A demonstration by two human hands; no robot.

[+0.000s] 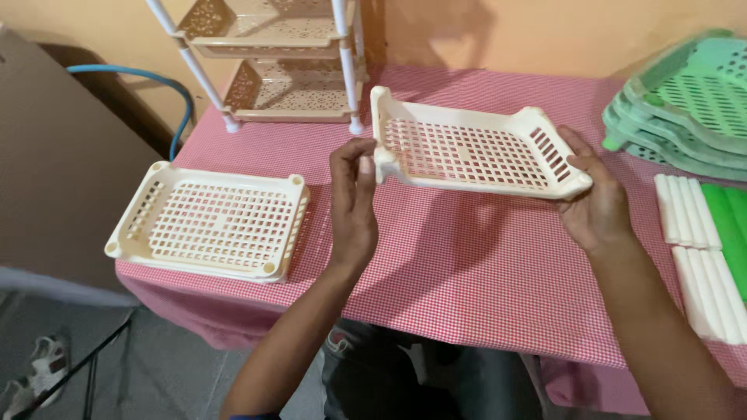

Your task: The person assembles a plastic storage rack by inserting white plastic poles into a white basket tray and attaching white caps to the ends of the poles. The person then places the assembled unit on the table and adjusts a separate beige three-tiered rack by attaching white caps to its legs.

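A cream plastic lattice tray [467,148] is held above the table, tilted with its open side toward me. My right hand [595,198] grips its right corner from below. My left hand [354,198] pinches a small cream peg-like piece at the tray's left front corner. A second cream lattice tray [210,225], seemingly stacked on another, lies flat on the red-and-white checked tablecloth [467,272] at the left.
A beige two-tier rack [288,70] with white poles stands at the table's back. Stacked green trays [685,101] sit at the far right, with white tubes [685,210] and green tubes [727,225] below them. A blue hose [148,78] hangs by the wall at left.
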